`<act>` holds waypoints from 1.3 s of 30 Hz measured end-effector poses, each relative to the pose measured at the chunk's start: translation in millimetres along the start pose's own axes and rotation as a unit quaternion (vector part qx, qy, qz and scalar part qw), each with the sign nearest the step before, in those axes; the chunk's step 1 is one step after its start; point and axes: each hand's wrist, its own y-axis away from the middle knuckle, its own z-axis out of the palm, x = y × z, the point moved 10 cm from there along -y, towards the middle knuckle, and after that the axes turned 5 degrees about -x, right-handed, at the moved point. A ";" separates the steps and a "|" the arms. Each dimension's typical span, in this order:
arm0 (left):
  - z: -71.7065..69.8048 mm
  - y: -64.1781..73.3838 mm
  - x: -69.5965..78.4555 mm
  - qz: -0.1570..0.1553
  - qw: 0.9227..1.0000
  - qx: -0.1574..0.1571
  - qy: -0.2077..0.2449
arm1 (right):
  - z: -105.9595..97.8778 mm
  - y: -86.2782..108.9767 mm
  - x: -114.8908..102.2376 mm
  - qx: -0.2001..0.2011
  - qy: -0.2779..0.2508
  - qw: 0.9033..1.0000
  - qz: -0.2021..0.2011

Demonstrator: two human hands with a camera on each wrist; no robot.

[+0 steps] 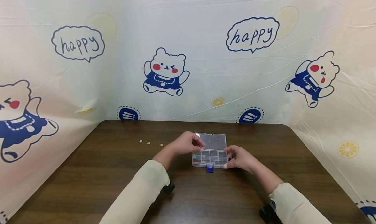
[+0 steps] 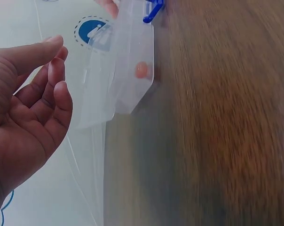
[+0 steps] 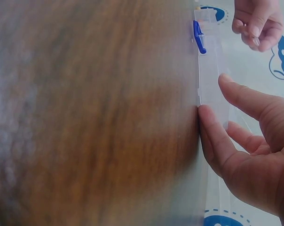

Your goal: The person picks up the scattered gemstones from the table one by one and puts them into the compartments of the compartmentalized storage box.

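A clear plastic compartment box (image 1: 215, 158) lies on the table with its transparent lid (image 1: 212, 141) raised at the back and a blue latch (image 1: 210, 168) at its front. My left hand (image 1: 189, 142) is over the box's left rear compartments, pinching a small pale piece (image 3: 256, 41) between thumb and fingertips. At the box's right end, my right hand (image 1: 239, 158) holds the side, thumb at the front corner and fingers toward the back. An orange-red piece (image 2: 141, 70) shows through the wall at the left end; a few small pieces sit in the left compartments.
Three small pebble-like pieces, a left one (image 1: 140, 141), a middle one (image 1: 148, 143) and a right one (image 1: 161, 145), lie left of the box on the brown wooden table (image 1: 88, 178). A printed cloth curtain (image 1: 205, 54) hangs behind and around the table.
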 end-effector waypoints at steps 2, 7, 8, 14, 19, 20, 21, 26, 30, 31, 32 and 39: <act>3.1 -3.3 1.4 0.000 1.000 -0.004 -0.001 | 0.0 -0.3 0.5 0.000 0.001 1.000 0.000; 10.1 -9.5 5.2 -0.002 1.000 -0.016 -0.002 | 0.1 -0.2 0.3 -0.001 0.002 1.000 -0.002; 11.2 -10.5 6.1 -0.002 1.000 -0.018 -0.002 | 0.1 -0.1 0.2 -0.002 0.002 1.000 -0.001; 16.5 -16.0 11.0 0.000 0.999 -0.032 -0.017 | -0.3 0.3 -1.1 -0.002 0.003 1.000 -0.003; 20.5 -22.4 13.8 0.003 0.999 -0.044 -0.021 | 0.1 1.0 -2.7 -0.004 0.001 1.000 -0.010; 21.4 -23.6 14.0 0.002 0.999 -0.046 -0.023 | 0.2 1.1 -2.8 -0.005 0.000 1.000 -0.011; 22.2 -24.9 14.3 0.002 0.999 -0.048 -0.023 | 0.3 1.3 -2.8 -0.005 0.000 1.000 -0.012; 27.2 -30.6 14.2 -0.010 0.998 -0.062 -0.024 | 0.4 0.9 -2.0 -0.006 0.001 1.000 -0.010; 30.6 -34.4 13.6 -0.026 0.997 -0.072 -0.029 | 0.5 0.6 -1.5 -0.010 0.004 1.000 -0.008; 31.2 -35.4 13.7 -0.028 0.996 -0.073 -0.034 | 0.5 0.8 -1.5 -0.010 0.004 1.000 -0.009; 31.9 -36.6 13.5 -0.031 0.996 -0.074 -0.036 | 0.3 0.8 -1.6 -0.010 0.003 1.000 -0.009; 37.3 -45.5 10.2 -0.044 0.993 -0.083 -0.071 | -0.2 1.2 -2.4 -0.012 -0.001 1.000 -0.013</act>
